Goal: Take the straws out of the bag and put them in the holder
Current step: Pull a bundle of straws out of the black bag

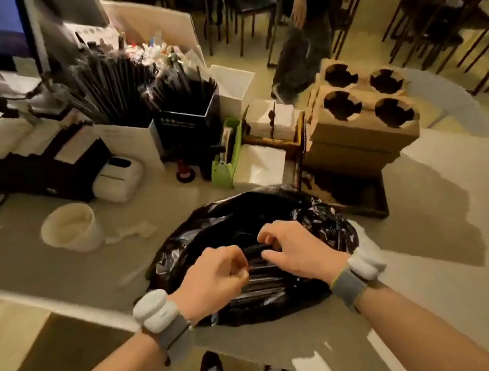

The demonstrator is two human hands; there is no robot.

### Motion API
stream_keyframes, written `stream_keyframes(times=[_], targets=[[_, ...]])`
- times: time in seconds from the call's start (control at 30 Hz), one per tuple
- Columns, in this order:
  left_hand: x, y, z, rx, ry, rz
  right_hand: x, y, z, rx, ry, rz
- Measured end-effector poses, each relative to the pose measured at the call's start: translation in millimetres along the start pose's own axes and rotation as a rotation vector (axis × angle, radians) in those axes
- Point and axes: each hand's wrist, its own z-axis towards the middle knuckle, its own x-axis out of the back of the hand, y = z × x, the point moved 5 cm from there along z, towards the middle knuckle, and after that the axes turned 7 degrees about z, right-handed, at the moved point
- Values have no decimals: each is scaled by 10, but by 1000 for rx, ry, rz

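bag (240,216) on counter, black, thin, crinkly | our left hand (214,277) and right hand (293,253) close together, pinching its mouth over straws (260,278) | light, slippery: we'd grip the bundle mid-length | holder (190,124) behind

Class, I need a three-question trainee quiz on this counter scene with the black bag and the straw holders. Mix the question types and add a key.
1. True or false: both hands are at the black bag.
2. Multiple choice: the cardboard cup carrier sits (A) on the person's left of the bag, (B) beyond the bag to the right, (C) inside the bag.
3. Fill in: the black holder stands between two ____ boxes.

Key:
1. True: the left hand and the right hand pinch the plastic at its opening.
2. B.
3. White: the white holder and the white box.
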Motion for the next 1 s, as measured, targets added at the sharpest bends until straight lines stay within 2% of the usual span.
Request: stream_keyframes(times=[0.03,0.1,0.23,0.43,0.6,0.73,0.8,0.87,1.0], targets=[[-143,-83,-23,32,-54,35,-112,81,30,-19,-32,-13],[-343,-163,-82,51,-63,114,-231,176,67,-18,-38,-65],[-760,-192,-194,38,-134,92,-346,302,183,3,9,-165],[-933,-306,-282,158,-40,112,-438,448,308,6,-13,-380],[-1036,-365,-249,193,19,56,-535,484,285,72,-47,-365],[-991,-359,-179,145,85,27,-593,468,231,133,-105,-407],[-983,-358,-133,121,79,-75,-653,454,215,154,-111,-444],[-986,-319,-91,80,55,-147,-690,419,216,134,-91,-386],[-867,-238,-50,-24,93,-120,-628,421,227,54,-95,-105]])
